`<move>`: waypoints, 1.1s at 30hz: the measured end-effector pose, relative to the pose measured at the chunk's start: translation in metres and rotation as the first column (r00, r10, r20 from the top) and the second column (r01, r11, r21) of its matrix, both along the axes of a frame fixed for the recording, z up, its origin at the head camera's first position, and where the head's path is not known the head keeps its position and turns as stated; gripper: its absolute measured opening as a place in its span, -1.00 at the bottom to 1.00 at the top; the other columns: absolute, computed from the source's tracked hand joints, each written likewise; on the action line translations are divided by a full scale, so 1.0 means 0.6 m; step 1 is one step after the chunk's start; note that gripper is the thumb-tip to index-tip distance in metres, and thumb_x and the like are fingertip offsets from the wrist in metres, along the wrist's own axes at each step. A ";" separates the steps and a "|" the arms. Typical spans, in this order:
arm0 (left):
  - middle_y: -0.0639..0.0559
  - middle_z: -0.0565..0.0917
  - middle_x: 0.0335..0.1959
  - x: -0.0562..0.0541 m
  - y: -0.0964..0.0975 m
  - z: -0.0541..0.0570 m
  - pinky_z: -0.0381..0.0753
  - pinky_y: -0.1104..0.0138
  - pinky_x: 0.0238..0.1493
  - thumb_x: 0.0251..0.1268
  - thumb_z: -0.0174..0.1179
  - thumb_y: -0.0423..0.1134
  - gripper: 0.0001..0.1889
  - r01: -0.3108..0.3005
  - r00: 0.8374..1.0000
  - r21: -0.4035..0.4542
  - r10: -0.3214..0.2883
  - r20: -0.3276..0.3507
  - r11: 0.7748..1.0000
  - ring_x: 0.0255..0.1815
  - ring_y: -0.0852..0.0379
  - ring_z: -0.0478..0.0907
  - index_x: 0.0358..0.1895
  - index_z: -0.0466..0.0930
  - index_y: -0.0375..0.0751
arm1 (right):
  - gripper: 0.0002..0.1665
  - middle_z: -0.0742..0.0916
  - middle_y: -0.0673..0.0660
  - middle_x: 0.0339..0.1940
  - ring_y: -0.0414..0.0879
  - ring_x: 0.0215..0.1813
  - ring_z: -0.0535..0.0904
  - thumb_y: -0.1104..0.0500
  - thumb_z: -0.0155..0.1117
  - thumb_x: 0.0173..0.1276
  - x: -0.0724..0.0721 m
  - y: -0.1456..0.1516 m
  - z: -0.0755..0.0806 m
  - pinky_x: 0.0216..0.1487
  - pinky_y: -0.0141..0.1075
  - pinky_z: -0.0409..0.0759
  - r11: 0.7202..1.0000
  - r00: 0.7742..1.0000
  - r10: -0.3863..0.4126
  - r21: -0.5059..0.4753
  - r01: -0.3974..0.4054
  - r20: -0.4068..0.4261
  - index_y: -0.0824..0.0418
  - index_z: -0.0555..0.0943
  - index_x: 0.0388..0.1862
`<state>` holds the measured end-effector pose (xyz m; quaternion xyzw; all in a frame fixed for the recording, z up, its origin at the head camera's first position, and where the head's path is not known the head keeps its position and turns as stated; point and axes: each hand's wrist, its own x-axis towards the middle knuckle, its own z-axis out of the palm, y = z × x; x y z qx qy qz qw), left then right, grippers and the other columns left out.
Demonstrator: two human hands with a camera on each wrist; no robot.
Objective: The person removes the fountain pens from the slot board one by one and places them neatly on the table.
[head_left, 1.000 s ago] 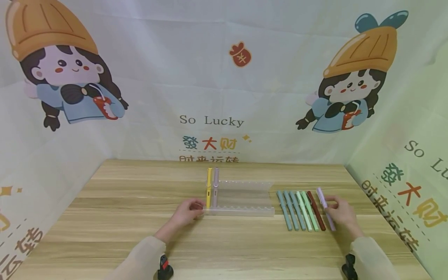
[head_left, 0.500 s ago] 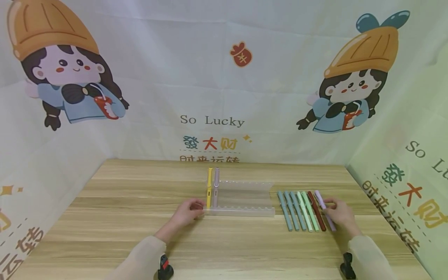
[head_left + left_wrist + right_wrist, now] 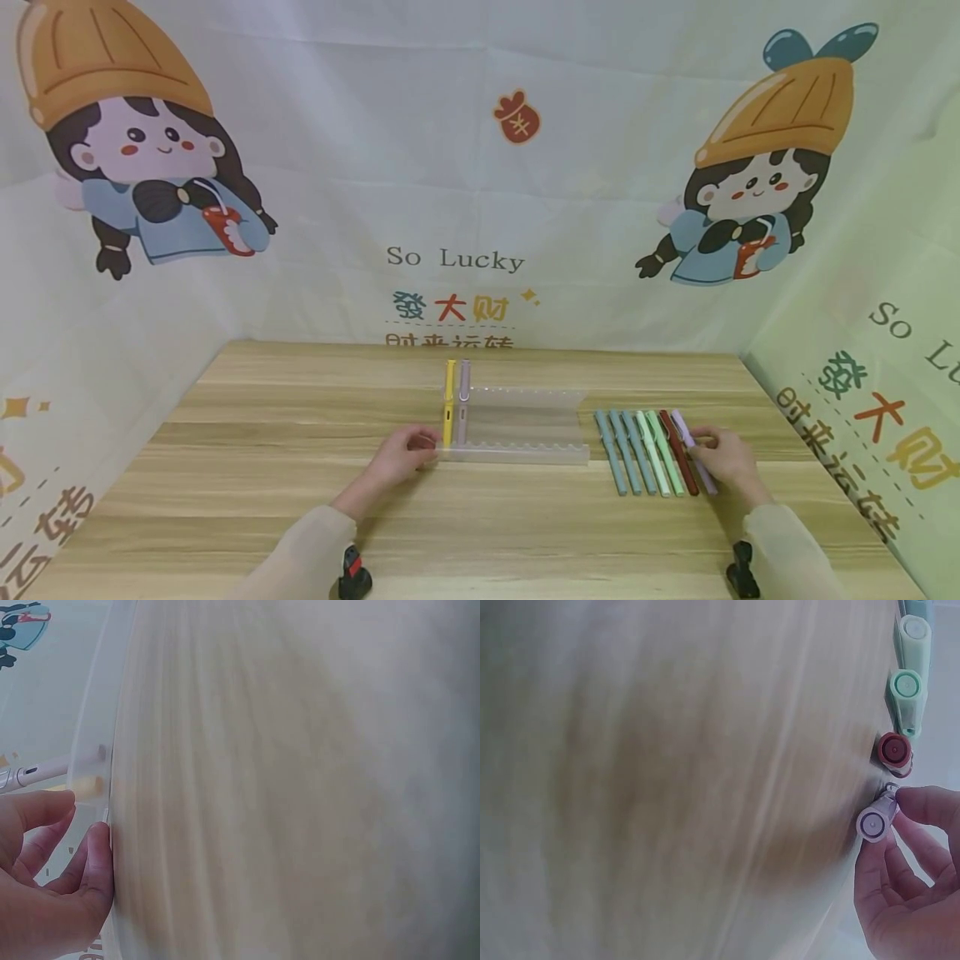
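Observation:
My right hand (image 3: 726, 457) pinches a lilac pen (image 3: 684, 427) between thumb and fingers at the right end of a row of pens. In the right wrist view the lilac pen (image 3: 873, 823) points its round end at the camera, close beside a dark red pen (image 3: 895, 751). Curled fingertips of my left hand (image 3: 408, 450) hold the left end of a clear plastic pen rack (image 3: 517, 454). A yellow pen (image 3: 448, 404) and a greyish-purple pen (image 3: 462, 408) stand side by side in the rack's leftmost slots.
Left of the dark red pen lie a light green pen (image 3: 666, 454), a pale mint pen (image 3: 651, 454) and several blue-grey pens (image 3: 611, 454). The wooden table (image 3: 480, 533) meets a printed cloth (image 3: 465, 192) behind and at both sides.
The lilac pen's upper end has swung left, bringing it alongside the dark red pen. My right hand has shifted slightly left with it. My left hand and the rack stay put.

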<state>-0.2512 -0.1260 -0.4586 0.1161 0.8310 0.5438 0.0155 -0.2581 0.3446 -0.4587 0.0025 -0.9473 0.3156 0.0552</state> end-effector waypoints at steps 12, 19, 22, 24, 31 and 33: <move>-0.25 0.55 -0.33 -0.004 0.000 -0.002 0.53 0.17 -0.42 0.04 0.13 -0.52 -0.82 0.003 1.000 0.016 -0.003 -0.007 1.000 -0.30 -0.10 0.49 -0.24 0.46 -0.51 | -0.61 0.60 0.42 -0.30 0.15 -0.34 0.53 0.25 0.10 0.13 0.020 -0.024 0.030 -0.34 -0.10 0.46 0.998 0.998 -0.061 0.027 0.060 0.022 0.51 0.46 -0.10; -0.22 0.55 -0.33 -0.003 0.000 0.000 0.53 0.19 -0.42 0.05 0.12 -0.53 -0.82 0.005 1.000 0.012 -0.005 -0.008 1.000 -0.30 -0.09 0.49 -0.24 0.47 -0.50 | -0.64 0.61 0.34 -0.32 0.15 -0.28 0.53 0.26 0.08 0.16 0.030 -0.044 0.036 -0.41 -0.25 0.47 0.994 0.993 -0.100 -0.047 0.097 -0.061 0.48 0.47 -0.10; -0.21 0.56 -0.33 -0.002 -0.001 0.000 0.53 0.20 -0.41 0.04 0.11 -0.53 -0.82 0.003 1.000 0.008 -0.003 -0.003 1.000 -0.29 -0.09 0.49 -0.24 0.47 -0.50 | -0.65 0.62 0.30 -0.35 0.15 -0.27 0.54 0.27 0.11 0.18 0.031 -0.061 0.037 -0.41 -0.25 0.48 0.993 0.989 -0.094 -0.083 0.085 -0.110 0.48 0.47 -0.10; -0.21 0.56 -0.33 -0.002 0.000 0.000 0.54 0.21 -0.41 0.04 0.11 -0.53 -0.83 0.001 1.000 0.006 -0.001 -0.001 1.000 -0.29 -0.08 0.49 -0.24 0.47 -0.50 | -0.67 0.62 0.29 -0.36 0.16 -0.28 0.55 0.29 0.13 0.17 0.030 -0.074 0.038 -0.40 -0.23 0.49 0.992 0.987 -0.085 -0.102 0.071 -0.139 0.47 0.49 -0.11; -0.19 0.56 -0.34 -0.002 0.001 -0.002 0.54 0.23 -0.41 0.03 0.11 -0.54 -0.82 -0.009 1.000 0.004 0.009 0.002 1.000 -0.30 -0.06 0.49 -0.24 0.47 -0.49 | -0.69 0.62 0.22 -0.35 0.05 -0.32 0.52 0.30 0.15 0.17 0.027 -0.122 0.043 -0.40 -0.27 0.45 0.984 0.988 -0.043 -0.178 0.016 -0.149 0.41 0.51 -0.10; -0.24 0.55 -0.34 0.008 0.005 0.013 0.54 0.18 -0.39 0.04 0.10 -0.56 -0.83 -0.010 1.000 0.006 0.010 0.004 1.000 -0.30 -0.11 0.48 -0.24 0.46 -0.52 | -0.69 0.61 0.21 -0.33 0.01 -0.35 0.52 0.30 0.15 0.18 0.027 -0.134 0.043 -0.44 -0.33 0.46 0.977 0.990 -0.029 -0.215 -0.001 -0.137 0.40 0.51 -0.08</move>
